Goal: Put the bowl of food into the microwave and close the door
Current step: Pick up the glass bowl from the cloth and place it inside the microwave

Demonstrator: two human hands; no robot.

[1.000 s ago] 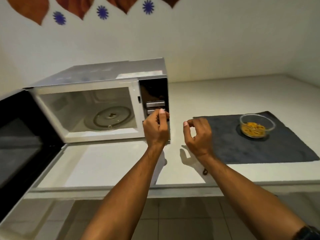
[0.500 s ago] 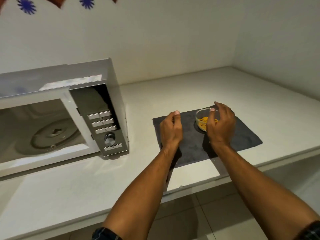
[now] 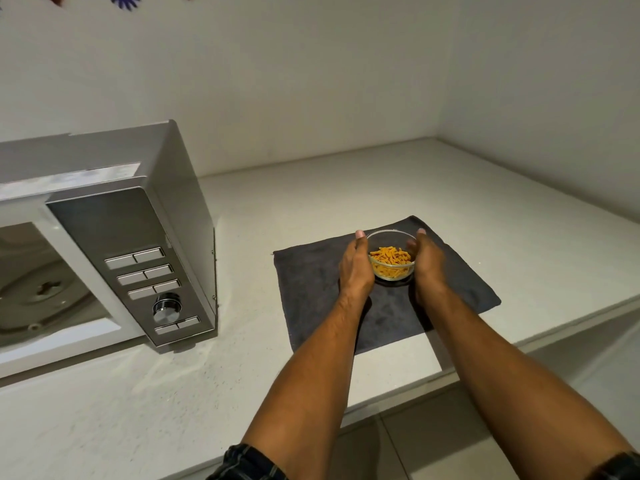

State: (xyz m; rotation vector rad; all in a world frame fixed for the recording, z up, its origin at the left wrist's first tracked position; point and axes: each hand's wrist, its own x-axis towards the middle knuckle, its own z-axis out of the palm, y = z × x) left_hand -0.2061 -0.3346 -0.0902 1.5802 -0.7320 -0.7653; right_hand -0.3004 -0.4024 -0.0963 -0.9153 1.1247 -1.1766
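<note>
A small clear glass bowl of orange food strips sits on a dark grey cloth on the white counter. My left hand cups the bowl's left side and my right hand cups its right side; both palms press the glass. The bowl rests on the cloth. The silver microwave stands at the left with its cavity and glass turntable exposed; its door is out of frame.
The microwave's control panel with buttons and a knob faces me. The white counter runs back to a corner of two walls. Its front edge drops to a tiled floor below.
Both hands have moved right from the microwave panel to the bowl and closed around its sides. My view has swung right, so the microwave door has left the frame.
</note>
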